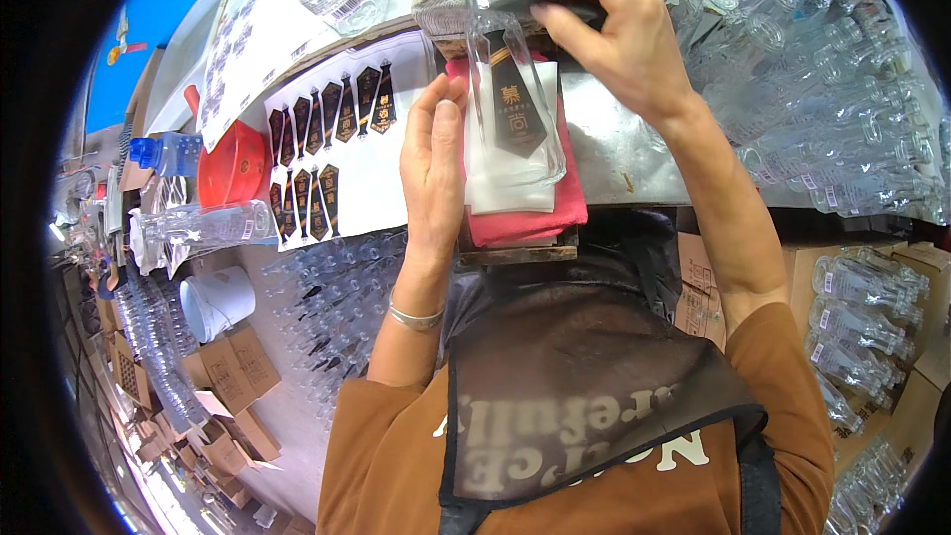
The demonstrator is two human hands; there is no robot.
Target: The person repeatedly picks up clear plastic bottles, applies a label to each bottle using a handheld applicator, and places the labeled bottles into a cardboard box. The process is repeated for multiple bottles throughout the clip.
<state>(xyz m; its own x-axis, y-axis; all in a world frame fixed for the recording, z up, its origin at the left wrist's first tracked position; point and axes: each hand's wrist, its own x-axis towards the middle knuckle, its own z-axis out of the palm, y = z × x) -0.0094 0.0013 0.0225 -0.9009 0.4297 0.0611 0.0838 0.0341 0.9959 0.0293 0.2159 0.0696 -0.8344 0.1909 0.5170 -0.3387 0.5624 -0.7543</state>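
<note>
A clear glass bottle (545, 159) lies on its back on a white cloth (510, 200) over a red cloth (570, 208), its neck away from me. A black tie-shaped label with gold print (515, 104) is on its front. My left hand (433, 163) is open at the bottle's left side, fingers stretched out; whether it touches the glass is unclear. Up by the neck, on the right, my right hand (629, 45) is closed on a dark, flat piece (565, 10), its kind not clear. A folded grey cloth (441, 15) lies beneath the neck.
Left of the bottle lies a white label sheet (347, 163) with several black labels. Beyond it are a red bowl (231, 166), another clear bottle (213, 226) lying down and a blue-capped bottle (163, 154). Many glass bottles (832, 109) crowd the right. Cardboard boxes (233, 372) stand below left.
</note>
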